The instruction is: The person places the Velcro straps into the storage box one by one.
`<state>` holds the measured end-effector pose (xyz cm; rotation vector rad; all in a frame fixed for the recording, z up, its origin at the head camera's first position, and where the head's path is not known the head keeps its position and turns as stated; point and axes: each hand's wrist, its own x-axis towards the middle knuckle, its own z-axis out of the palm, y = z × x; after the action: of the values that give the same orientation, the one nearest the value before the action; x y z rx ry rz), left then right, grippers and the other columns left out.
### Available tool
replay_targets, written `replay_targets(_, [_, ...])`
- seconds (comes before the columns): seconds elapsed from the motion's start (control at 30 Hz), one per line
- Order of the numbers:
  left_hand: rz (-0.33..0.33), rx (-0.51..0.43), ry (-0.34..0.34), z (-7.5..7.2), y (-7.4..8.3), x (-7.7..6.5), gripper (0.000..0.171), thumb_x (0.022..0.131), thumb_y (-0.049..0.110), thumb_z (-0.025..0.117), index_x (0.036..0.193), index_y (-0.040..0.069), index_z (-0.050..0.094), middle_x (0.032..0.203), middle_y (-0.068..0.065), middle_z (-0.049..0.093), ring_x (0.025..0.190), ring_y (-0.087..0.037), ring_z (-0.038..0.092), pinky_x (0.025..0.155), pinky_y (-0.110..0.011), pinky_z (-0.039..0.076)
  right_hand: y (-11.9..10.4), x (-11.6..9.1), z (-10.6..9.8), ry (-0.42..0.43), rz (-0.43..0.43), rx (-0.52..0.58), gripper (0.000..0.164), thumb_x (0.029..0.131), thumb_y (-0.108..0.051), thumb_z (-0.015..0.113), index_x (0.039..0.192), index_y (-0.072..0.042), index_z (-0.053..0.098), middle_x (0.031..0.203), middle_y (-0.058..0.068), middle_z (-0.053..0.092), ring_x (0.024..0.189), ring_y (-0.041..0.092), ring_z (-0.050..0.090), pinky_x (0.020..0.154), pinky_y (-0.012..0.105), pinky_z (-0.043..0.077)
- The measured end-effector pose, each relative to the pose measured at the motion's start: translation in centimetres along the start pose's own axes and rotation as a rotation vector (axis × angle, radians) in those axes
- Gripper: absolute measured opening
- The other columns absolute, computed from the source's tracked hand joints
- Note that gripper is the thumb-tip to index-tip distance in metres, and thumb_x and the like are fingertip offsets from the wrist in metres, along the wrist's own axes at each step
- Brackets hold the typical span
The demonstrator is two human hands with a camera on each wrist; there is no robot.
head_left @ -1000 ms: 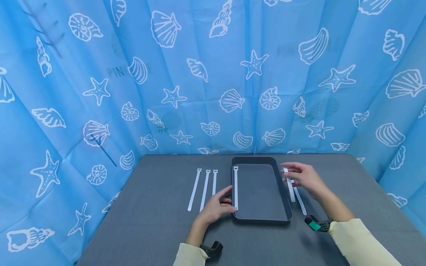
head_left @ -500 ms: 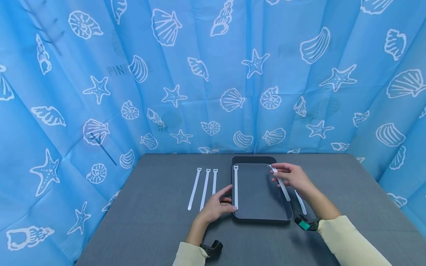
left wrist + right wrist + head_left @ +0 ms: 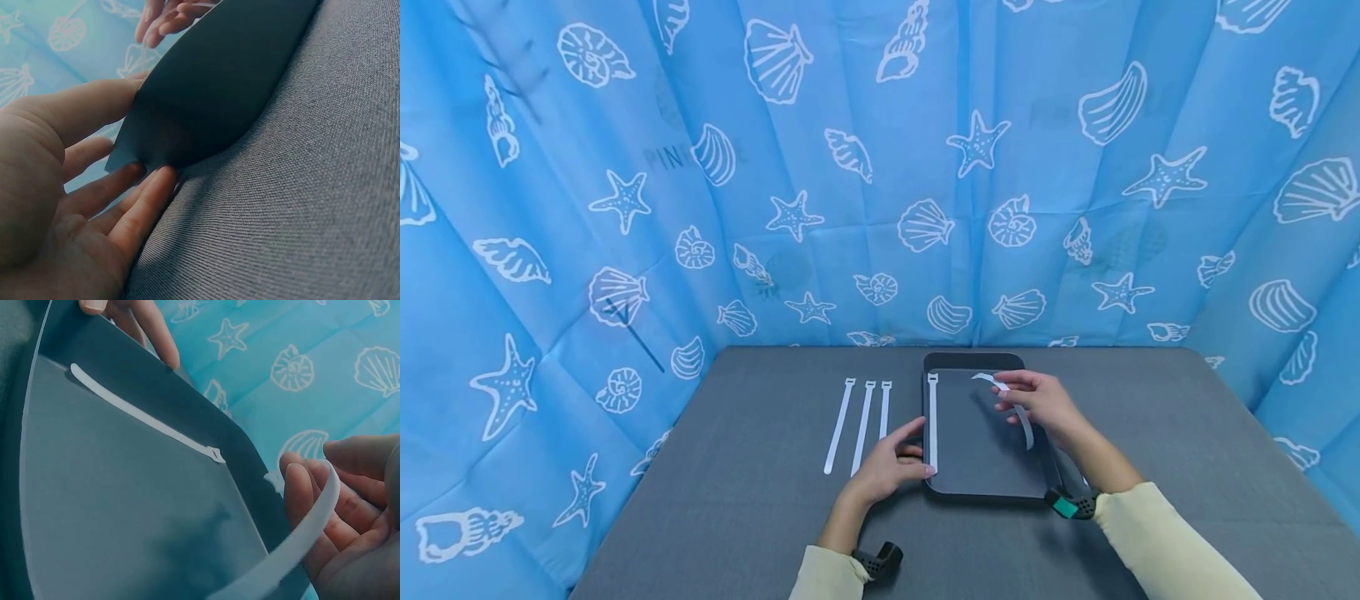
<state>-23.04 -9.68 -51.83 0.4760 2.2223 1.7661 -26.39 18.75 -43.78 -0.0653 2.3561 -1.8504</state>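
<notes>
A dark grey rectangular tray [image 3: 981,475] lies on the table. At its left wall, my left hand [image 3: 883,471] holds it, thumb over the rim and fingertips against the outside in the left wrist view. Inside, along that wall, lies a white cable strap [image 3: 933,425] with its slotted head at the far end. Over the tray's right part, my right hand [image 3: 1037,404] pinches a second white strap [image 3: 306,531] between thumb and fingers. This strap bends in a curve, its head end pointing to the far left, and casts a shadow on the tray floor.
Left of the tray lie 3 more white straps [image 3: 862,425] side by side, the nearest one's lower end behind my left hand. Another strap [image 3: 1085,481] lies right of the tray, mostly hidden by my right forearm. A blue shell-patterned curtain [image 3: 880,208] stands behind the table [image 3: 760,500].
My right hand has carried its strap leftward from beside the tray's right wall to above the tray floor. The left hand and the tray have stayed in place.
</notes>
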Motion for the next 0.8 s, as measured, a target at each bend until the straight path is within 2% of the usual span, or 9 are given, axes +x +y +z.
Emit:
replay_targets(0.23, [0.000,-0.021,0.003,0.0,-0.1,0.1,0.076,0.084,0.013,0.077,0.150,0.015,0.039,0.143,-0.008,0.044,0.107,-0.020,0.058,0.084,-0.032,0.053,0.0,0.4,1.1,-0.005,0.017,0.027,0.038,0.101,-0.010,0.049,0.135,0.006,0.050,0.125,0.028,0.058,0.096,0.030,0.067,0.077,0.042,0.057])
replay_targets(0.43, [-0.008,-0.019,0.004,0.0,0.0,0.1,0.077,0.084,0.014,0.077,0.150,0.016,0.038,0.144,-0.009,0.044,0.106,-0.019,0.059,0.084,-0.031,0.053,0.1,0.6,2.2,0.008,0.054,0.107,0.039,0.102,-0.009,0.048,0.137,0.007,0.046,0.126,0.030,0.056,0.093,0.026,0.068,0.078,0.037,0.056])
replay_targets(0.8, [-0.019,-0.015,0.010,0.1,0.2,0.0,0.076,0.084,0.014,0.077,0.150,0.016,0.039,0.142,-0.008,0.045,0.105,-0.019,0.058,0.084,-0.032,0.053,1.1,1.2,3.4,0.057,0.085,0.260,0.041,0.102,-0.007,0.047,0.140,0.007,0.043,0.132,0.034,0.049,0.096,0.030,0.068,0.079,0.034,0.056])
